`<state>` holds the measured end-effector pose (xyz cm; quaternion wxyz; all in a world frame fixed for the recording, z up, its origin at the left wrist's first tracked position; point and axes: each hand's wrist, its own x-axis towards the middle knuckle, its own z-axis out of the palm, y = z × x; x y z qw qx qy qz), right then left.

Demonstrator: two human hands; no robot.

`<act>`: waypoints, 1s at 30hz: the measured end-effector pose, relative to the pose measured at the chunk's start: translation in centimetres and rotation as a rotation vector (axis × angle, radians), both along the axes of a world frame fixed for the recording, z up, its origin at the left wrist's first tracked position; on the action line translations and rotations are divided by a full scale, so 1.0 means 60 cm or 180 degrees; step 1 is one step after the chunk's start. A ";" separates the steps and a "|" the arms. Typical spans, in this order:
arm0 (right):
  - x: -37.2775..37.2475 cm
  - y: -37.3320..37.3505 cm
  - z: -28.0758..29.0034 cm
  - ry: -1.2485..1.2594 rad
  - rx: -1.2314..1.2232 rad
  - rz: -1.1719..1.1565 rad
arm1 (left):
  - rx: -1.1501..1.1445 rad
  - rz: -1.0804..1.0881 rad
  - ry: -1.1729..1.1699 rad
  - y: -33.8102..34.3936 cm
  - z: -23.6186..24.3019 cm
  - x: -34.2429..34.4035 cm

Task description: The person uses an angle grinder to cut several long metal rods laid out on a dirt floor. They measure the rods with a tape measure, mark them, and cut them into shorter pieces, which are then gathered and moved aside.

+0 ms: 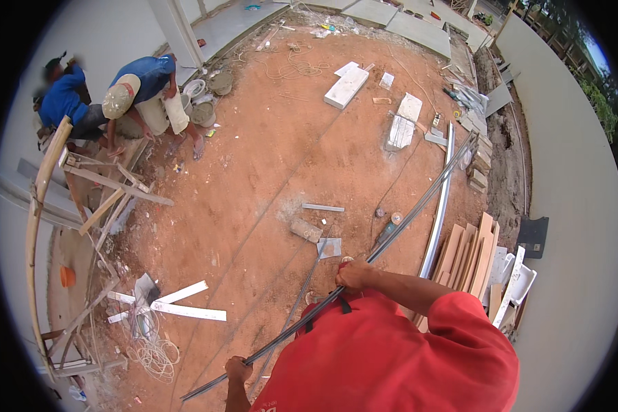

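A bundle of long, thin dark metal bars (419,201) slants across in front of me, from the lower left up to the right. My right hand (356,276) is closed around it near my waist. Further down, close to its lower left end, my left hand (239,369) also grips the bars. Another thin bar (296,302) lies slanting on the ground just left of my right hand. Past that hand, an angle grinder (389,228) rests on the dirt, partly behind the bars. A small grey plate (329,247) and a concrete block (305,230) lie nearby.
Two people in blue tops bend over at the far left, beside buckets (203,113) and a wooden scaffold (106,180). Stacked planks (468,248) and a long silver profile (441,199) lie right. White strips (185,310) and tangled cord (154,358) lie lower left; white blocks (347,86) sit ahead.
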<state>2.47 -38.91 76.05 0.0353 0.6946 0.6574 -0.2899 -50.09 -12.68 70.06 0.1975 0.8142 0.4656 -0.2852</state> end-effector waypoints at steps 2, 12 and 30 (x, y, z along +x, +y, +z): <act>0.019 0.027 0.020 -0.0149 -0.0078 0.0063 | -0.0202 0.0186 0.0053 -0.011 0.004 0.016; 0.230 0.163 -0.083 -0.0241 0.0337 0.0341 | -0.0291 0.0681 0.0030 -0.053 0.003 0.186; 0.929 0.628 -0.369 0.0206 -0.0766 0.1209 | -0.0775 0.1583 0.0851 0.116 -0.041 0.922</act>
